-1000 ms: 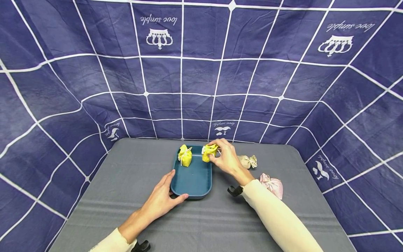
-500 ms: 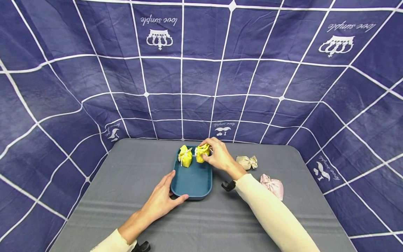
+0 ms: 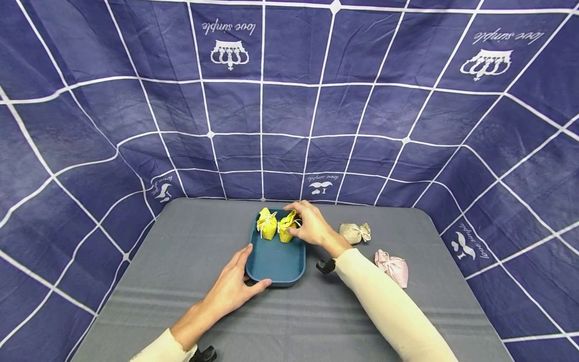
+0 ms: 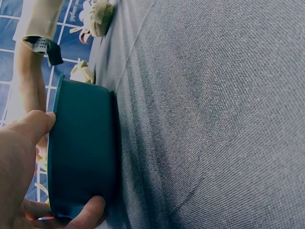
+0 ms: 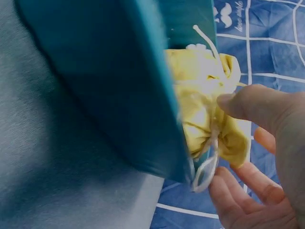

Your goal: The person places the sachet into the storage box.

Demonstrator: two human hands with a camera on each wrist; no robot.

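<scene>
My left hand (image 3: 230, 284) holds the near left corner of a blue-green tray (image 3: 276, 261), its thumb on the near rim and fingers at the left side. Inside the tray's far end stand two yellow drawstring pouches side by side. The left pouch (image 3: 267, 224) is apart from both hands. Around the top of the right pouch (image 5: 198, 112) is my right hand (image 3: 312, 223); its thumb touches the cloth near the tie, and the fingers are spread on the other side. A white cord loop hangs over the tray's rim in the right wrist view.
To the right of the tray, a beige pouch (image 3: 352, 233) lies on the grey cloth-covered table (image 3: 190, 241). A pink pouch (image 3: 393, 269) lies nearer, beside my right forearm. Blue curtains (image 3: 289, 110) with white lines enclose the back and sides.
My right hand has moved left and lowered the second yellow pouch into the tray beside the first, and its fingers have loosened around it. The left hand and tray have stayed put.
</scene>
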